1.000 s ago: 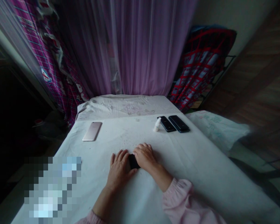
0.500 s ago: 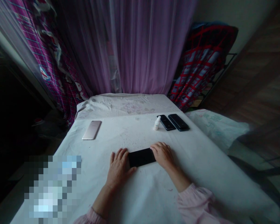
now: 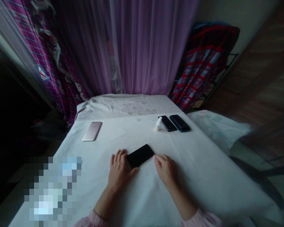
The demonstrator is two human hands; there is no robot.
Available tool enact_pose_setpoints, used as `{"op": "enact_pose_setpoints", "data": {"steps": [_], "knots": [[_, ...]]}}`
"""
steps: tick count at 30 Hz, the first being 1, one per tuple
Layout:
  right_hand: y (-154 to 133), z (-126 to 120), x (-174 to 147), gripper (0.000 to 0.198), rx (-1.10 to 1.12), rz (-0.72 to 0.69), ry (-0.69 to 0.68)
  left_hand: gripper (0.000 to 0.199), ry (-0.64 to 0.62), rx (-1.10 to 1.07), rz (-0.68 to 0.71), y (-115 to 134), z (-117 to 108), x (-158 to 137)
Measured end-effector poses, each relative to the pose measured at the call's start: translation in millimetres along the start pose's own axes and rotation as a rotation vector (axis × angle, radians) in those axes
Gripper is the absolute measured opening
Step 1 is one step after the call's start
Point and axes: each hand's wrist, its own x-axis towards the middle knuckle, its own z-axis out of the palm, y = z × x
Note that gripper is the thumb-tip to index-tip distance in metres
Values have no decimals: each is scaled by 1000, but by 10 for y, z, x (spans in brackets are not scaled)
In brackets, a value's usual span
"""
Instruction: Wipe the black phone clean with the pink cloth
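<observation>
A black-screened smartphone [image 3: 140, 155] lies tilted on the white-covered table, its far right corner turned away from me. My left hand [image 3: 119, 168] grips its left end, with the thumb along the near edge and the fingers over the other side. Just beyond the phone's right end, my right hand [image 3: 166, 168] rests low over the cloth, fingers drawn together and thumb tucked against them. Whether anything small is in those fingers is hidden. The right hand appears to be off the phone, close to its right edge.
A small white spray bottle [image 3: 158, 124] stands beside two dark phones [image 3: 168, 123] at the back right. A rose-gold phone [image 3: 92, 131] lies face down on the left. A pixelated patch [image 3: 52, 189] covers something near left. Purple curtains [image 3: 146, 47] hang behind the table.
The phone has turned, its right end swinging away from me. My right hand has come off that end and moved slightly nearer, its fingers closing together. My left hand stays on the phone.
</observation>
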Motion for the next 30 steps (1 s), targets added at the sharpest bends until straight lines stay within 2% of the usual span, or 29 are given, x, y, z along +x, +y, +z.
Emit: {"op": "enact_pose_setpoints", "data": {"steps": [6, 8, 11, 13, 16, 20, 21, 23, 25, 28, 30], "knots": [[47, 104, 201, 24, 117, 73, -17, 68, 10, 21, 21, 83, -26, -149], [30, 129, 269, 23, 129, 65, -36, 56, -1, 28, 56, 156, -51, -214], [-44, 182, 404, 20, 194, 61, -92, 28, -60, 43, 102, 295, -93, -265], [-123, 235, 514, 19, 256, 51, -153, 28, -108, 19, 132, 367, -110, -260], [-256, 327, 665, 16, 386, 22, -300, 35, -121, -24, 164, 378, -99, -213], [-395, 393, 764, 15, 456, 22, -450, 42, -53, -30, 159, 204, -16, -107], [-422, 389, 771, 15, 452, 22, -456, 49, -38, -32, 157, 145, 11, -74], [-469, 358, 772, 15, 429, 5, -464, 74, -16, -33, 168, 38, 62, -2], [-500, 309, 757, 17, 382, -32, -461, 92, -62, -42, 224, -32, 102, 67], [-480, 230, 696, 20, 323, -61, -438, 97, -139, -75, 280, -56, 125, 143], [-398, 175, 624, 17, 328, -31, -431, 99, -158, -96, 276, -36, 117, 175]]}}
